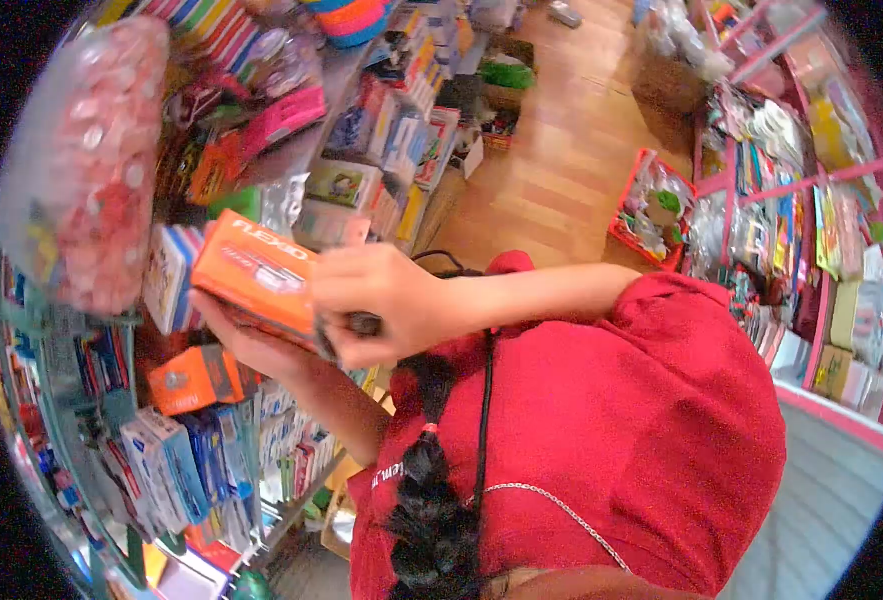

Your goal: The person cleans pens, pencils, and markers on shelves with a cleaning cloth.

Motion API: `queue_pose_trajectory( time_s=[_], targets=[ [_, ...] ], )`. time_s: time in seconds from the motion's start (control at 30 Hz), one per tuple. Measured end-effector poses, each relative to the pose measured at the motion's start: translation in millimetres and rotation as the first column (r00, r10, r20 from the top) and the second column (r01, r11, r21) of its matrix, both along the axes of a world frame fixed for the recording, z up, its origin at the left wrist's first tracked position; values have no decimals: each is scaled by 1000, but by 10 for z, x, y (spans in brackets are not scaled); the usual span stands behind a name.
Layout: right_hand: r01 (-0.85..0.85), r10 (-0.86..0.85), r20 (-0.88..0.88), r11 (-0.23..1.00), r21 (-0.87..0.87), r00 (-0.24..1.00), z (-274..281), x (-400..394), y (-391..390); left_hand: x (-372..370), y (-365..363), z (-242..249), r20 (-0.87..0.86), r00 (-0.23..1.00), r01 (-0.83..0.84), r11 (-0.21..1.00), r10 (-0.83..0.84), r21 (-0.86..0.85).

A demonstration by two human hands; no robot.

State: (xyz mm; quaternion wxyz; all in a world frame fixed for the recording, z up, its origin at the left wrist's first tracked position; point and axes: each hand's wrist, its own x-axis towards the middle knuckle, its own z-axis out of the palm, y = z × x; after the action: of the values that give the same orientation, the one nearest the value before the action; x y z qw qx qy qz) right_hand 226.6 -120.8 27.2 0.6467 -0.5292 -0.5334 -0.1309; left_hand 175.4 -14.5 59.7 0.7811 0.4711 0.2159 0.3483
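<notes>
An orange box (262,270) with white lettering is tilted at centre-left. My left hand (252,345) is under its lower side, fingers closed round it. My right hand (382,305) is closed at the right end of the box, overlapping it. A small dark object (365,322) shows at the fingers of that hand, too blurred to name. Part of the box's right end is hidden behind my right hand. Just below lies another orange box (197,380) on the shelf, and a white-and-blue box (170,280) stands close to the left.
A clear bag of pink items (112,160) hangs at upper left. Packed shelves (307,130) line the left side, with more racks (822,170) at the right. A red basket (652,205) sits on the wooden floor (552,150). My red shirt fills the lower middle.
</notes>
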Motion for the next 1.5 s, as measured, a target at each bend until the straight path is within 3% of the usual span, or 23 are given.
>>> queue_pose_trajectory(
  time_s=[0.1, 0.13, 0.23, 0.3, 0.4, 0.43, 0.5, 0.53, 0.63, 0.67, 0.73, 0.83, 0.9, 0.97, 1.03, 1.07, 1.13, 1.2, 1.23, 1.27, 1.37, 1.4, 1.5],
  targets=[
    [-56, 56, -6, 998, -15, 998, -135, -72, 53, -347, 273, -372, -84, 996, 45, 993, -35, 112],
    [-28, 25, 40, 998, 62, 999, -5, -3, 107, -244, 189, -431, 25, 995, -97, 981, 94, 167],
    [83, -77, -113, 995, 53, 991, 302, 217, 304, -276, -72, -377, 14, 998, 65, 997, -65, 37],
    [-10, 4, -310, 1000, -17, 951, 410, 212, 342, -215, -186, -220, 129, 990, 67, 998, -64, -16],
    [-48, 23, -180, 990, -136, 983, 274, 106, 321, -207, -22, -137, 235, 972, 82, 967, -23, -241],
    [-50, 39, -113, 994, -102, 993, 192, 34, 302, -224, 74, -168, 226, 974, 69, 975, -20, -210],
    [-160, 123, -213, 973, -165, 969, 49, -136, 146, -278, 233, -264, 208, 978, 44, 988, -12, -148],
    [-189, 159, -240, 977, -104, 958, -3, -165, 126, -302, 224, -246, 182, 983, 8, 986, 22, -164],
    [-218, 244, -259, 968, 126, 935, -51, -142, 185, -289, 69, -263, 402, 900, 256, 950, -167, -179],
    [-226, 266, -318, 961, 159, 910, 4, -127, 193, -231, 38, -253, 348, 928, 181, 977, -131, -114],
    [-210, 280, -445, 957, 200, 851, 235, -46, 290, -224, 161, -435, 588, 746, 472, 871, -312, -136],
    [-154, 283, -689, 958, 243, 667, 409, 122, 475, -310, 118, -503, 700, 620, 585, 803, -355, -111],
    [-203, 343, -681, 939, 279, 647, 327, 63, 517, -302, 114, -411, 598, 753, 438, 888, -275, -143],
    [-214, 262, -668, 965, 154, 697, 192, -145, 420, -252, 128, -294, 415, 891, 246, 964, -183, -103],
    [-304, 387, -634, 921, 242, 670, 30, -341, 296, -255, 296, -300, 653, 718, 498, 834, -242, -239],
    [-315, 399, -583, 917, 246, 707, -26, -378, 258, -229, 232, -282, 509, 853, 298, 909, -116, -293],
    [-269, 343, -474, 938, 218, 811, 5, -348, 276, -199, 298, -425, 521, 810, 402, 903, -271, -154],
    [-145, 196, -346, 975, 167, 918, 160, -144, 394, -228, 255, -487, 654, 705, 516, 831, -275, -206],
    [-126, 167, -476, 985, 117, 863, 301, -49, 424, -265, 216, -499, 671, 705, 497, 834, -227, -240],
    [-107, 141, -475, 989, 98, 869, 378, 51, 487, -297, 188, -528, 687, 703, 479, 834, -180, -272],
    [-148, 185, -508, 983, 112, 842, 314, 60, 579, -297, 206, -476, 462, 882, 202, 961, -96, -186],
    [-190, 224, -484, 974, 120, 846, 238, -35, 533, -277, 356, -526, 555, 813, 317, 933, -175, -170],
    [-337, 334, -440, 939, 74, 833, 82, -365, 272, -225, 333, -404, 708, 684, 432, 880, -177, -197]
  ],
)
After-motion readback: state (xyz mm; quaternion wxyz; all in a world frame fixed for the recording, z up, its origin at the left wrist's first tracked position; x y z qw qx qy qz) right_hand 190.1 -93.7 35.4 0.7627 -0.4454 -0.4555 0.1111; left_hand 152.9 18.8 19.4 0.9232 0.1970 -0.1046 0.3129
